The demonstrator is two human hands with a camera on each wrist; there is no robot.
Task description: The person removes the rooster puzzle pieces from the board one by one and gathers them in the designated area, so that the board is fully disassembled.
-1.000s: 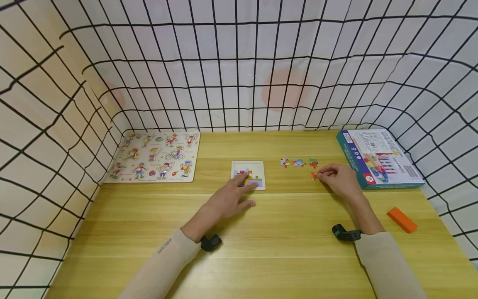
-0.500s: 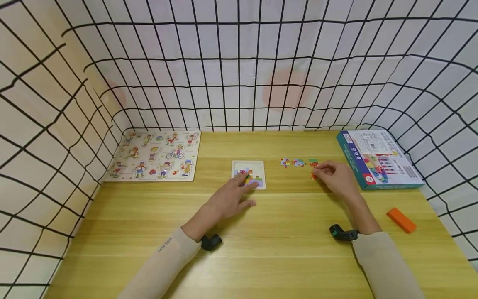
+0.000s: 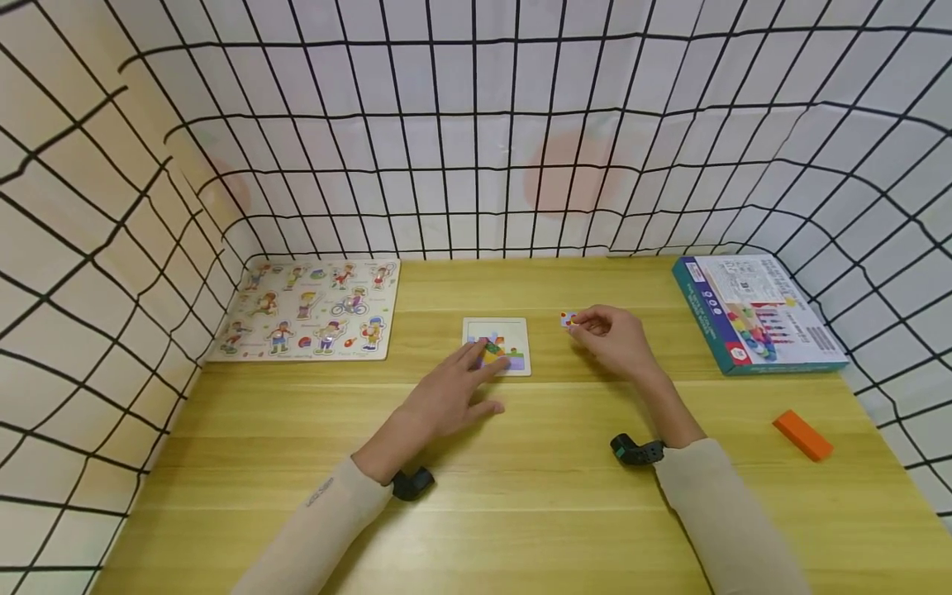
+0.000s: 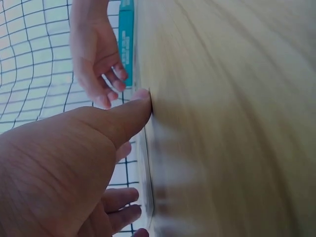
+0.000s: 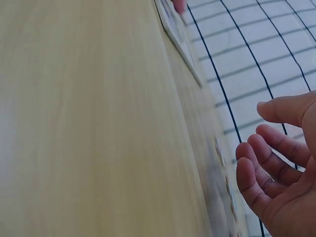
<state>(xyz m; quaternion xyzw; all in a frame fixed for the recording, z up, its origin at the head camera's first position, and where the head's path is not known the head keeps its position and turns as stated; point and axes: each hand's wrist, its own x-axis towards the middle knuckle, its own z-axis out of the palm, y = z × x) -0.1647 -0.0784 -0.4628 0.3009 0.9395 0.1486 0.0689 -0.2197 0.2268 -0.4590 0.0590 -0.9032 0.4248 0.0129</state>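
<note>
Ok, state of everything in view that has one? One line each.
Small square white-bordered puzzle board: flat, seemingly part-filled.
Bare left hand: spread, fingers over it.
Bare right hand: fingers loosely curved, apparently empty.
Multicoloured jigsaw piece: beside that hand, contact unclear.
Teal-and-white cardboard box: closed, flat.
Orange rectangular block: lying flat.
Pale rectangular picture board: flat.
Black wrist devices: strapped on.

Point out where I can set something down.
A wide bare patch lies between the left sleeve and right sleeve, on the near side of the puzzle tray. Another: between the picture board and that tray. Crowded: the left hand covers part of the tray; the right hand is at a puzzle piece.
</note>
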